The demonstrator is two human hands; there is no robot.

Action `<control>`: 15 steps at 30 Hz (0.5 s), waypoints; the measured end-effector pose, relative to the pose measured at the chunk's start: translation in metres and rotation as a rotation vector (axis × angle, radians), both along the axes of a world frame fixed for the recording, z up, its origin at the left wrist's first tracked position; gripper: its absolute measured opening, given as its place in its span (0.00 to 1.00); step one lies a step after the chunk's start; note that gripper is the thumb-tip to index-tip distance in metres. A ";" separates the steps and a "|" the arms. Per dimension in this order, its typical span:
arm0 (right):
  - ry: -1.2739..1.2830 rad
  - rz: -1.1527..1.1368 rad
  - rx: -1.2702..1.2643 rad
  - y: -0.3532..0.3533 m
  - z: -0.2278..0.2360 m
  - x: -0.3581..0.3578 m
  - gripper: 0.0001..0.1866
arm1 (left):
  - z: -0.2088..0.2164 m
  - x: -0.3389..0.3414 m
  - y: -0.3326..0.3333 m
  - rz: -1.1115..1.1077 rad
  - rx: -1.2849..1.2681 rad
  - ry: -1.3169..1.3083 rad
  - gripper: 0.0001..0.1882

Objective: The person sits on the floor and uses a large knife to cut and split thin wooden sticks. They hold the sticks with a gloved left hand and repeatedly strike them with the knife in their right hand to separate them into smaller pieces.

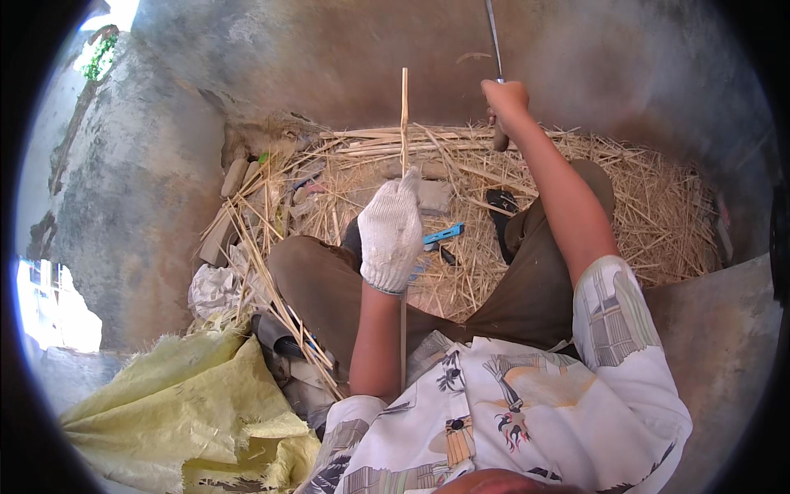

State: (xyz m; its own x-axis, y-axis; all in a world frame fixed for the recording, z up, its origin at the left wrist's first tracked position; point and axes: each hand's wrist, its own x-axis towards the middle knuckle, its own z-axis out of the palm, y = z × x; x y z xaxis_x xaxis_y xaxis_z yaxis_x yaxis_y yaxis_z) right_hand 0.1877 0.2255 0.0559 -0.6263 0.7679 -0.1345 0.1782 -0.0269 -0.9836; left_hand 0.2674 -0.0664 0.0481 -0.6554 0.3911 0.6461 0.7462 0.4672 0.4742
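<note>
My left hand [392,235], in a white knitted glove, is closed round a thin bamboo strip [404,107]. The strip stands nearly upright in the picture, its upper end well above the glove, its lower part passing beside my forearm. Up and to the right, my bare right hand [508,103] grips a knife [494,41] by its brown handle. Its narrow blade points away from me and runs out at the top edge; it is apart from the strip. Below and between the hands lies a blue utility knife [443,235], close to the glove's right side.
Split strips and shavings [650,198] litter the floor around my crossed legs. Longer strips [288,305] lean at my left, by a yellow woven sack [189,403] and crumpled white plastic [216,288]. A flat block [432,198] lies ahead. Concrete walls [156,198] stand close by.
</note>
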 end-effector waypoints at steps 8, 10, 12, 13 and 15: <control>0.169 0.236 0.308 -0.047 0.008 0.034 0.10 | 0.033 0.023 0.007 -0.120 0.511 -0.997 0.18; 0.138 0.278 0.632 -0.048 0.002 0.032 0.09 | 0.025 0.021 0.007 -0.188 0.461 -0.841 0.19; 0.172 0.294 0.959 -0.062 0.004 0.037 0.09 | 0.015 0.017 0.004 -0.217 0.381 -0.695 0.17; 0.094 0.344 1.033 -0.069 0.006 0.041 0.08 | 0.009 0.015 0.002 -0.218 0.331 -0.627 0.16; -0.070 0.436 1.175 -0.079 0.015 0.050 0.10 | -0.001 0.010 -0.002 -0.160 0.133 -0.349 0.12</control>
State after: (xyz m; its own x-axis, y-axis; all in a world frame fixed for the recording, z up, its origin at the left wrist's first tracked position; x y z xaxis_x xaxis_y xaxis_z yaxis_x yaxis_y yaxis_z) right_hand 0.2374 0.1464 0.0706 -0.8769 0.1774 0.4467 0.0044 0.9323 -0.3615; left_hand 0.2778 -0.0687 0.0469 -0.7822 0.4339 0.4471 0.5877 0.2757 0.7607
